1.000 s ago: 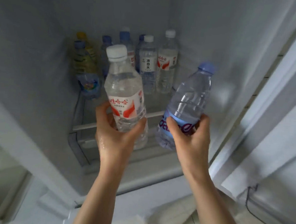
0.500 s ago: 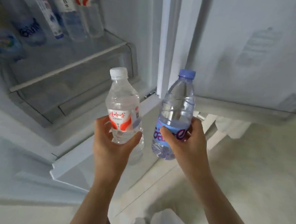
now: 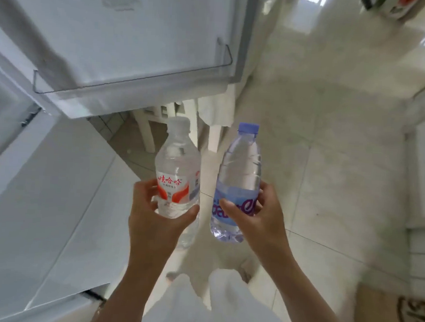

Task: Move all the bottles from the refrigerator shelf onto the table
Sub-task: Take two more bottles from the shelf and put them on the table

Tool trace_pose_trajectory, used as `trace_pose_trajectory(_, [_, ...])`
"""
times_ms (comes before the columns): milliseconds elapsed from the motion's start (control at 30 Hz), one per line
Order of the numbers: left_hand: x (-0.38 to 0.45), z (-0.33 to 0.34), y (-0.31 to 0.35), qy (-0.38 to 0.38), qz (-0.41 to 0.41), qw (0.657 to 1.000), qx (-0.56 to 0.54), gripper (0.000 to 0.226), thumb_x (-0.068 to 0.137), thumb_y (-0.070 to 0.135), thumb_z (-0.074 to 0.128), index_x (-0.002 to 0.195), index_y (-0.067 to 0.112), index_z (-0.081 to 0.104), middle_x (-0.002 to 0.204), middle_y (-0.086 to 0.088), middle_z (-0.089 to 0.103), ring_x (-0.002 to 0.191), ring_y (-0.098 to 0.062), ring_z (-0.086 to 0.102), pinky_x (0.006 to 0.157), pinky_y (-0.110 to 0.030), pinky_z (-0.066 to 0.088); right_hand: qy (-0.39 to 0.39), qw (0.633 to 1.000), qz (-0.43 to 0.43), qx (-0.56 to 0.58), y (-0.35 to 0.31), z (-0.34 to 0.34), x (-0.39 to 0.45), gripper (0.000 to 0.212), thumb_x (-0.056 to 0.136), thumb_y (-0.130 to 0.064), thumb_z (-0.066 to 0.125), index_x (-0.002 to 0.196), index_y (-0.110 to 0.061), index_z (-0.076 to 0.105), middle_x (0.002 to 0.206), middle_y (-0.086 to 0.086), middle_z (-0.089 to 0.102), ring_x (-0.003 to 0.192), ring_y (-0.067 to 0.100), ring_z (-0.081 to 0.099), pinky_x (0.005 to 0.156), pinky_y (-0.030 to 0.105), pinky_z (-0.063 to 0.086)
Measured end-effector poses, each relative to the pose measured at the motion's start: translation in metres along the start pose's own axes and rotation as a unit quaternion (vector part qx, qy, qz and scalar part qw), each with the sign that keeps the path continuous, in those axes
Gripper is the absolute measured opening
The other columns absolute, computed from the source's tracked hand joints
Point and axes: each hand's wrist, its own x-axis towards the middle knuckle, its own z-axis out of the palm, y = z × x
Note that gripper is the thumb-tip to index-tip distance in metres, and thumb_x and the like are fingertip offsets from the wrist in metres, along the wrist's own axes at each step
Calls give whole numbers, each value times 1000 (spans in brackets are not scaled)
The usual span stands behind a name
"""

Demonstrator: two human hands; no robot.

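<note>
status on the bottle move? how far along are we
Done: nothing confirmed; no table or set-down bottle is in view. In hand: the left hand holds the clear white-capped plastic bottle with the red label, and the right hand holds the clear blue-capped plastic bottle with the blue label, both over the pale tiled floor beside the open white refrigerator door. Left: set both down. The shelf is out of view.

Tiled floor (image 3: 330, 168); cardboard box (image 3: 396, 319) lower right.

A pale tiled floor (image 3: 331, 155) fills the right and centre of the view, with white furniture legs (image 3: 147, 129) standing on it near the top, a cardboard box (image 3: 393, 318) at its lower right corner, and the fridge (image 3: 43, 187) on its left.
</note>
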Motion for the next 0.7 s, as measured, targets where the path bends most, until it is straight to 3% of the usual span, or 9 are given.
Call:
trace_pose_trajectory(100, [-7, 61, 12, -37, -13, 999, 3, 78, 48, 52, 77, 115, 30, 45, 108, 16, 59, 97, -11, 64, 80, -20, 50, 27, 999, 30, 2, 16, -66, 13, 79, 52, -49, 78, 118, -18, 49, 108, 0, 67, 93, 14, 69, 80, 36, 60])
trace_pose_trajectory(200, [-13, 120, 27, -63, -19, 998, 0, 73, 52, 49, 79, 114, 32, 44, 105, 22, 56, 97, -7, 62, 75, -14, 45, 51, 997, 49, -11, 29, -128, 27, 78, 49, -50, 78, 115, -19, 49, 106, -1, 66, 93, 14, 69, 81, 38, 60])
trace_pose_trajectory(333, [-15, 187, 42, -98, -25, 995, 19, 78, 59, 29, 89, 124, 30, 46, 115, 14, 59, 97, -6, 62, 77, -18, 50, 87, 994, 67, -19, 42, -189, 46, 80, 46, -53, 77, 113, -20, 48, 106, -3, 65, 94, 15, 68, 81, 39, 59])
trace_pose_trajectory(467, [-12, 241, 63, -137, -26, 989, 40, 87, 59, 41, 84, 136, 29, 45, 125, 9, 60, 104, -14, 63, 87, -29, 51, 120, 989, 85, -19, 47, -229, 70, 81, 47, -50, 76, 115, -20, 45, 108, -5, 61, 98, 16, 65, 84, 41, 58])
trace_pose_trajectory(567, [0, 274, 78, -155, -12, 986, 54, 87, 54, 50, 79, 132, 25, 52, 120, 11, 63, 100, -11, 64, 82, -20, 49, 139, 986, 86, -24, 51, -251, 96, 78, 55, -42, 80, 119, -19, 43, 114, -3, 60, 102, 19, 64, 88, 43, 57])
trace_pose_trajectory(700, [32, 315, 86, -164, -11, 984, 68, 72, 60, 30, 90, 124, 23, 57, 114, 9, 67, 97, -13, 67, 78, -21, 51, 156, 984, 80, -17, 52, -276, 138, 78, 56, -38, 84, 120, -22, 42, 112, -7, 60, 101, 18, 64, 88, 38, 57])
